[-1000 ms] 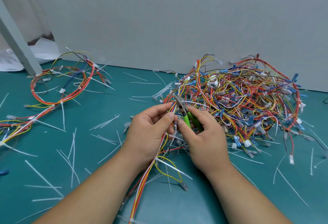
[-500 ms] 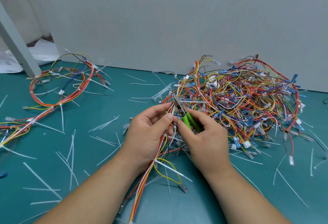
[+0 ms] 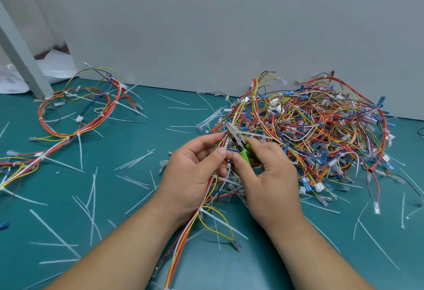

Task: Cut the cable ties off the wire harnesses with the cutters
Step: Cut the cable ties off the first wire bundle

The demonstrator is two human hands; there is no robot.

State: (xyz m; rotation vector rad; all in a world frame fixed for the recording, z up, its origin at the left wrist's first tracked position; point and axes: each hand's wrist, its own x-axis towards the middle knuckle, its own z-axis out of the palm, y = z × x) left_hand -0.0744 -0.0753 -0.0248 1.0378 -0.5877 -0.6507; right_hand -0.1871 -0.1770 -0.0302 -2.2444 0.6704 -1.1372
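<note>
My left hand (image 3: 195, 172) pinches a bundle of red, yellow and white wires (image 3: 183, 243) that runs down toward the near edge. My right hand (image 3: 268, 175) grips the green-handled cutters (image 3: 238, 142), and their metal jaws point up and left against the bundle by a white cable tie (image 3: 254, 134) that sticks out to the right. A large tangled heap of wire harnesses (image 3: 321, 133) lies just behind and to the right of my hands. Another tie (image 3: 223, 222) wraps the bundle lower down.
A looped harness (image 3: 80, 117) lies at the back left on the teal mat (image 3: 137, 197), trailing to the left edge. Several cut white ties are scattered across the mat. A grey wall stands behind, with a slanted grey post (image 3: 20, 53) at far left.
The cutters' jaws have shifted slightly up along the bundle to the tie. Both hands stay almost in place.
</note>
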